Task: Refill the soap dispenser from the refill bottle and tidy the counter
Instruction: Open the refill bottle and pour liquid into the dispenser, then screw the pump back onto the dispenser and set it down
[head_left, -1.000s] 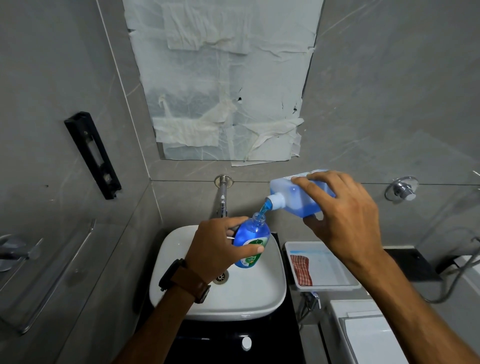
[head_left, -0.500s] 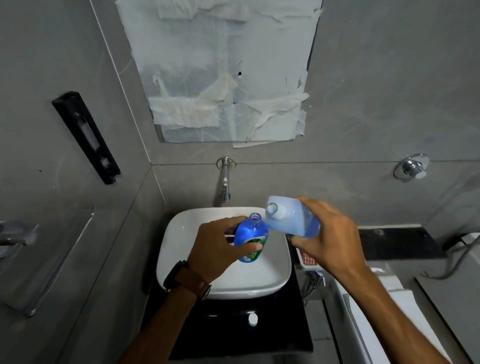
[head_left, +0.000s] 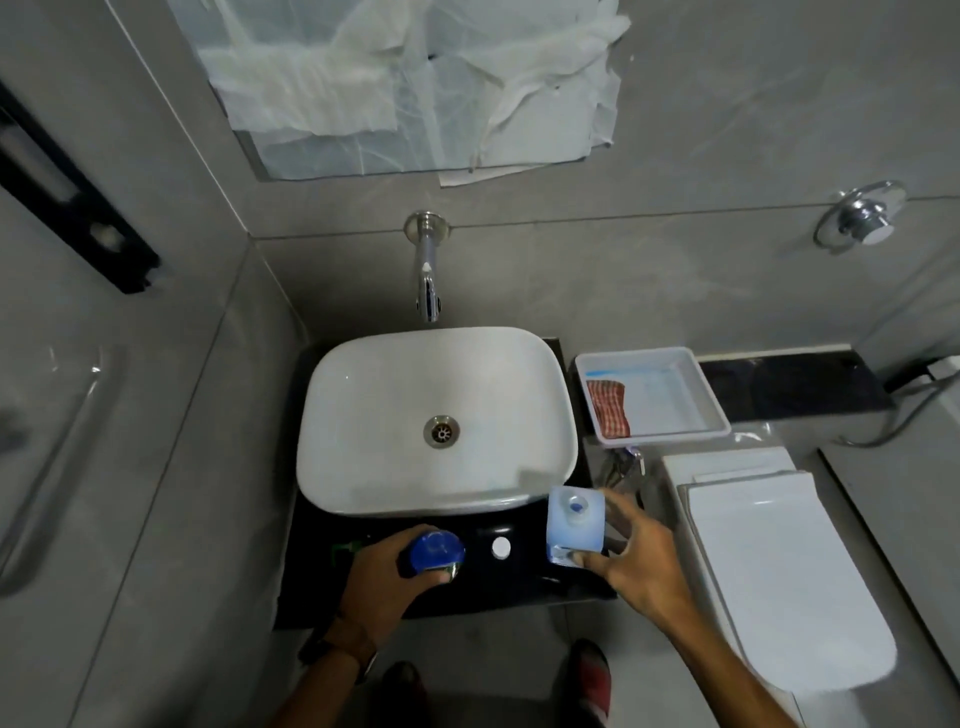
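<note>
Seen from above, the blue soap dispenser bottle (head_left: 437, 552) stands upright on the black counter (head_left: 478, 584) in front of the basin, with my left hand (head_left: 382, 582) wrapped around it. The pale blue refill bottle (head_left: 575, 525) stands upright at the counter's right end, its mouth uncapped, and my right hand (head_left: 636, 558) holds its side. Between the two bottles lies a small white cap (head_left: 501, 547). A green part, perhaps the pump (head_left: 347, 547), shows left of my left hand.
The white basin (head_left: 363, 415) sits on the counter under a wall tap (head_left: 427, 280). A white tray (head_left: 675, 431) holding a red checked cloth (head_left: 609, 408) stands to the right. A white toilet lid (head_left: 779, 571) lies further right. My feet show below.
Pouring has stopped. Both bottles came down from over the basin to the counter's front edge, and the refill bottle went from tilted to upright. The view now looks more steeply down.
</note>
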